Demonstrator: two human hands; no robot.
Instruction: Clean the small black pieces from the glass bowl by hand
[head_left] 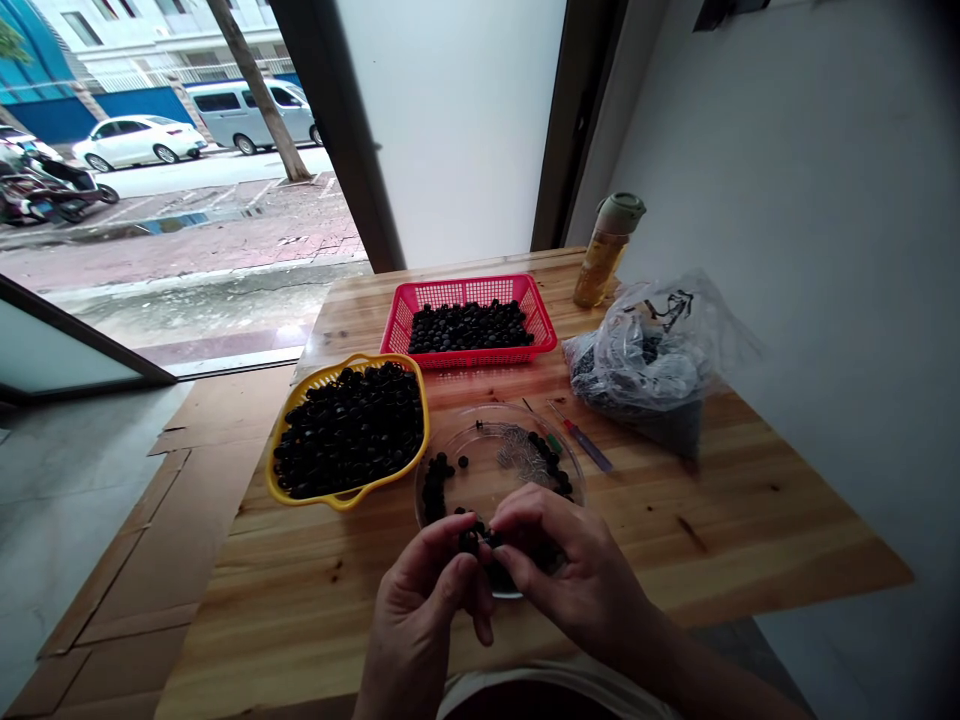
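Over the near edge of a round clear tray (450,425), my two hands meet. My left hand (431,590) pinches a small black round piece (469,541) between thumb and fingertips. Just beside it, the thumb and forefinger of my right hand (559,555) are closed on something small and partly hidden; a dark bit shows at the tips. Inside the tray are a heap of thin clear or silvery bits (521,455), black round pieces (435,485) along the left, and more black pieces (551,462) along the right. My hands cover part of the tray.
A yellow basket (425,400) full of black parts stands left of the tray, a red basket (546,330) of black pieces behind. A screwdriver (589,445), a filled plastic bag (637,360) and a drink bottle (606,250) are on the right of the wooden table (750,510).
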